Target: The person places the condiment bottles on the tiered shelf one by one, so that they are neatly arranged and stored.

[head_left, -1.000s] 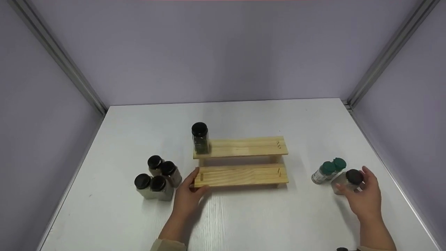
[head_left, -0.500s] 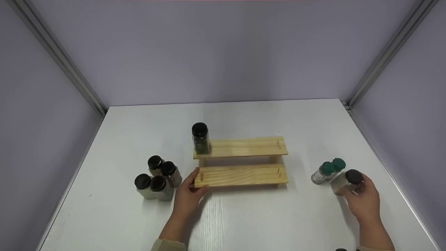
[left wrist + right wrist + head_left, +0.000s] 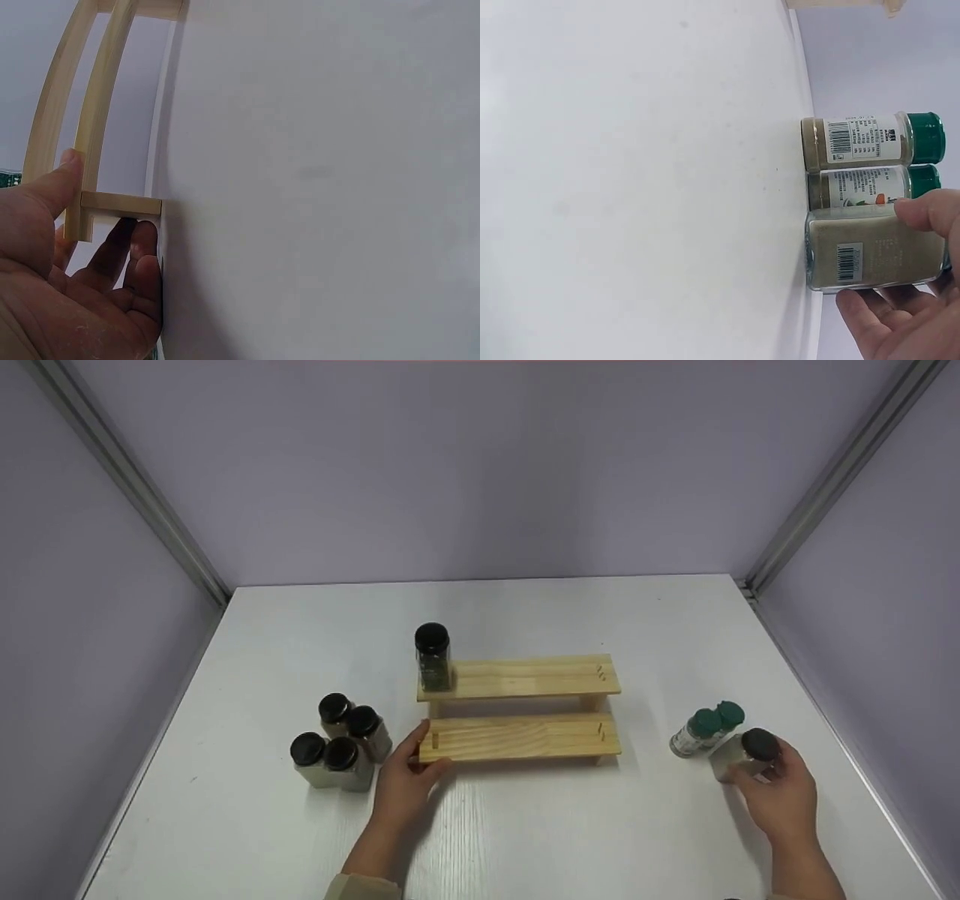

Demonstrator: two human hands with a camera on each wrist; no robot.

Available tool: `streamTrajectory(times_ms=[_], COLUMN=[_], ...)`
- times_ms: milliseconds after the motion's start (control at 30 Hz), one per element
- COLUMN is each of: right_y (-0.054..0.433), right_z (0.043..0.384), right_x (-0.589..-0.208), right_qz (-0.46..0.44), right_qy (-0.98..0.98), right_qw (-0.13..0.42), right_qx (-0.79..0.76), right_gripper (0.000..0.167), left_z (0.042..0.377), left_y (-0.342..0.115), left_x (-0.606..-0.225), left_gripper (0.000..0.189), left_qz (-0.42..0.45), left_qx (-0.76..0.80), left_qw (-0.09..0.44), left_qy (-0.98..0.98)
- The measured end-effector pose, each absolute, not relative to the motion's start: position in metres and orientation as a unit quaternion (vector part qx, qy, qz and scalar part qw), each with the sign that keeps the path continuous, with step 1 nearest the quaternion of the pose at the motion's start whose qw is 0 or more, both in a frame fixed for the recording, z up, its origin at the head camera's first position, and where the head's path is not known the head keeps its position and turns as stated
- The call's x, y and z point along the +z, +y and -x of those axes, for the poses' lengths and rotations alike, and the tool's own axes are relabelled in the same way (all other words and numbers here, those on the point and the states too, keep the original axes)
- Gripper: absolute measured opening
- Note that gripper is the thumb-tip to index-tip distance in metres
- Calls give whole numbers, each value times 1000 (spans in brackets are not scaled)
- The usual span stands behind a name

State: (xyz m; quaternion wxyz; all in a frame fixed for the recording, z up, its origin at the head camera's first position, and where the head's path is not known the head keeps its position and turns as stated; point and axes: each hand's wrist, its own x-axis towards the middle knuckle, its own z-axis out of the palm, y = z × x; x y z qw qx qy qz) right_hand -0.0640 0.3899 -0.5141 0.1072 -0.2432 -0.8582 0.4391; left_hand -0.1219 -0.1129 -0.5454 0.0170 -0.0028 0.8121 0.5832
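My left hand [image 3: 405, 780] grips the left end of a two-tier wooden spice rack [image 3: 517, 739], thumb on the front edge of the lower shelf. In the left wrist view the other fingers curl behind the end of the rack [image 3: 97, 112]. My right hand [image 3: 784, 795] holds a square glass spice jar [image 3: 731, 757] with a black lid, standing on the table. The right wrist view shows pale brown powder inside this jar [image 3: 877, 251], with the thumb on one side and fingers on the other. Beside it stand two round green-capped spice bottles [image 3: 862, 142].
One black-lidded jar [image 3: 433, 660] stands at the left end of the upper shelf. Several more black-lidded jars [image 3: 341, 757] cluster left of the rack. Walls [image 3: 480, 472] enclose the white table [image 3: 540, 832] at the back and sides.
My right fingers have closed in around the square jar, which has shifted slightly left, towards the green-capped bottles. My left hand and the rack stay in place.
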Motion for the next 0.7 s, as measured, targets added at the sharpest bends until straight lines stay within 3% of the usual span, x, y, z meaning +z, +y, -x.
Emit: streamTrajectory(times_ms=[433, 700], right_y=[376, 363], right_z=[57, 49], right_x=[-510, -502], right_qz=[245, 243], right_qy=[-865, -856], right_qw=[100, 145], right_qx=[427, 432], right_gripper=[83, 74], left_z=[122, 121], left_y=[-113, -113], left_x=[-545, -544], left_gripper=[73, 74], left_qz=[9, 13], left_qx=[587, 583], left_qw=[18, 28], left_qy=[809, 812])
